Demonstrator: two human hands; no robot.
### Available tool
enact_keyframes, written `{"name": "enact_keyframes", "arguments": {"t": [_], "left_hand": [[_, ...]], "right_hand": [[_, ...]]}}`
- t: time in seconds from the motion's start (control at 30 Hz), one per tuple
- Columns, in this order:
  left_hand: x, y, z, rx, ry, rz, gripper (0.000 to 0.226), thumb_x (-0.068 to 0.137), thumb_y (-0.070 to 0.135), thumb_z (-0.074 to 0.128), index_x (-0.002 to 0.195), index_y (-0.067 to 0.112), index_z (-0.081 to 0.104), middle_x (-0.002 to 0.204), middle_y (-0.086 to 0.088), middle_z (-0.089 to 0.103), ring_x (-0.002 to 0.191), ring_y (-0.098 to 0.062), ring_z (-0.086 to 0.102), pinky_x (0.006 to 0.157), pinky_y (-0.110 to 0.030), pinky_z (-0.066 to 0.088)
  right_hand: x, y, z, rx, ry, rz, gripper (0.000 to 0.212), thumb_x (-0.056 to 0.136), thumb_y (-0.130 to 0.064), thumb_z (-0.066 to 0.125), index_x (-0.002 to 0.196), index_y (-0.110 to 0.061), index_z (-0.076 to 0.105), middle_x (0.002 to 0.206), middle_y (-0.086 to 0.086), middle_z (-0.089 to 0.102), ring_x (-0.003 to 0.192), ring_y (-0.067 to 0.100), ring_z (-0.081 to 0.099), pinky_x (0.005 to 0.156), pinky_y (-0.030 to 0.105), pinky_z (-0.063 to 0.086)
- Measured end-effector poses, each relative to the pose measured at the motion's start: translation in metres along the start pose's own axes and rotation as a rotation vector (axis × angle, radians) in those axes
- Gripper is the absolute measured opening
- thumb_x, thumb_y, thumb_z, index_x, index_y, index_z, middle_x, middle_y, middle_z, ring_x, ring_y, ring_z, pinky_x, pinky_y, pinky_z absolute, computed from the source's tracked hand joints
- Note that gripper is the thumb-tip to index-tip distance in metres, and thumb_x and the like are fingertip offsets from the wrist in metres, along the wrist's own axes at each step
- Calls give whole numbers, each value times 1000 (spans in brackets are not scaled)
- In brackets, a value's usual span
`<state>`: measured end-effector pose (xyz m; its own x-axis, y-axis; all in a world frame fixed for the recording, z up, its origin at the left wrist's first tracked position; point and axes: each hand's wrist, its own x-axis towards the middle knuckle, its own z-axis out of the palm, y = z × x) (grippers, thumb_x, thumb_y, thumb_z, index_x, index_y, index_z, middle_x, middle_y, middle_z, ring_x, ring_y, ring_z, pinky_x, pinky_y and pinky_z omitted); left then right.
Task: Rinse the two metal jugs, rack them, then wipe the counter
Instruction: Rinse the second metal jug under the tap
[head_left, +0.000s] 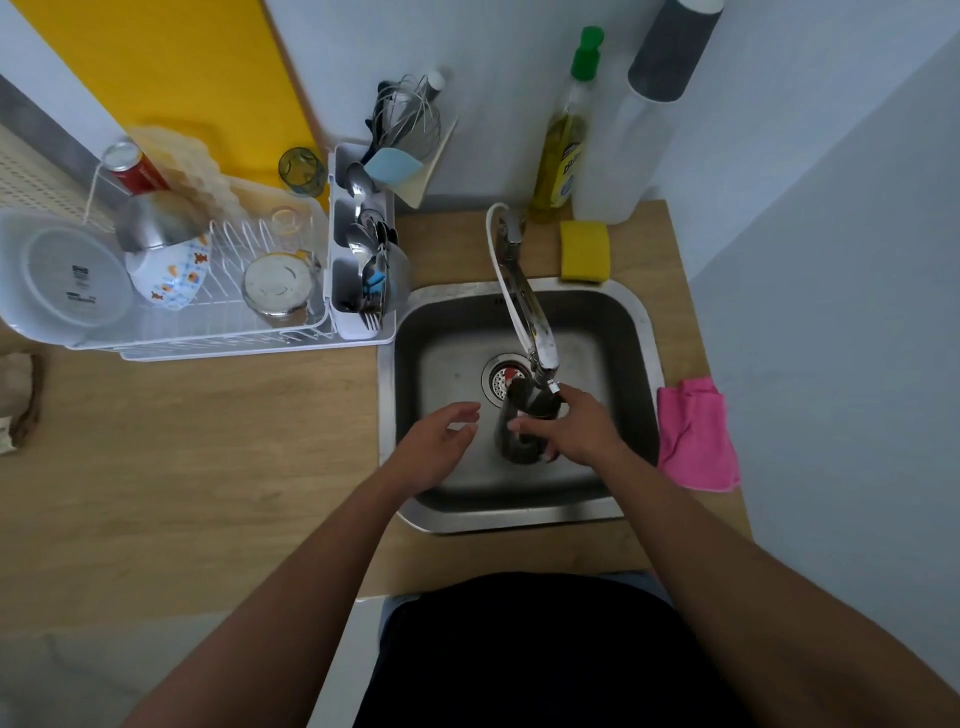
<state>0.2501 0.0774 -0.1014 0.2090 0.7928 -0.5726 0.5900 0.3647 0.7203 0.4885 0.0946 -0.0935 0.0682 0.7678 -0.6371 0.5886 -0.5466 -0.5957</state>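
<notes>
Risk: we grasp 1 jug (522, 436) with right hand (569, 423) mid-frame, left hand (441, 436) spread empty; wet metal may slip into sink (641, 322).

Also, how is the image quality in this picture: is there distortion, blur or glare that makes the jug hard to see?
Head view: the wide-angle lens bends the counter edges and walls. The metal jug under the faucet is dark and motion-blurred, so its detail is lost; the right hand covers part of it. The left hand fingers are slightly smeared. Soft, even light; mild reflections on the sink rim.
</notes>
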Motion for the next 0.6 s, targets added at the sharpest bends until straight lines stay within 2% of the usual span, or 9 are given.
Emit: {"name": "enact_keyframes", "arguments": {"t": [0.07,0.1,0.2,0.3,0.33,0.37,0.43,0.5,0.6], "left_hand": [[-1,2,-1,-4,8,7,44,115,31,56,160,29,57,154,8,67,130,-12,66,108,-27,45],[-1,4,-1,-3,5,13,44,115,31,56,160,29,57,154,7,67,128,-11,66,107,-27,45],[-3,5,-3,3,-2,20,45,116,30,56,160,27,57,153,7,67,125,-8,65,106,-25,44],[-5,3,-4,-3,-5,10,44,116,32,56,160,29,57,154,7,67,131,-13,67,108,-27,46],[-6,2,-4,-3,-6,6,44,115,32,56,160,29,57,154,7,67,132,-14,67,108,-28,47],[-7,1,-5,2,-7,1,45,115,33,56,160,29,56,154,7,67,132,-14,67,108,-28,47],[-8,-1,-6,10,-4,-5,45,116,33,56,160,29,56,154,7,67,133,-15,67,112,-31,48],[-9,0,-7,9,-3,-14,45,116,33,56,160,30,56,154,7,67,134,-16,67,117,-36,50],[-11,1,-6,13,0,-25,45,116,33,55,160,31,56,155,8,66,134,-15,66,115,-34,49]], "right_hand": [[1,-2,3,37,60,29,87,78,-34,104,152,-18,62,145,9,69,117,36,76,84,51,71],[3,-1,4,-9,46,28,85,77,-35,105,148,-16,64,138,8,71,119,34,74,86,48,70],[2,-3,7,16,4,34,81,77,-39,104,146,-16,66,132,5,74,102,28,77,66,34,68],[6,-4,8,40,61,50,78,77,-39,103,144,-19,68,139,8,75,113,32,78,93,51,70],[6,-5,8,-6,23,44,75,76,-41,104,140,-19,71,134,8,78,114,31,78,97,49,68],[6,-5,8,-33,-5,26,71,76,-43,103,136,-20,73,129,7,80,110,30,79,94,46,68],[7,-6,7,46,6,22,68,78,-43,102,135,-21,73,123,4,79,98,29,81,74,36,70],[6,-8,7,84,39,24,68,80,-38,102,137,-17,71,122,4,76,96,29,80,59,24,63],[3,-13,7,-69,-97,5,69,77,-47,102,132,-22,68,118,4,74,107,26,75,77,28,59]]}}
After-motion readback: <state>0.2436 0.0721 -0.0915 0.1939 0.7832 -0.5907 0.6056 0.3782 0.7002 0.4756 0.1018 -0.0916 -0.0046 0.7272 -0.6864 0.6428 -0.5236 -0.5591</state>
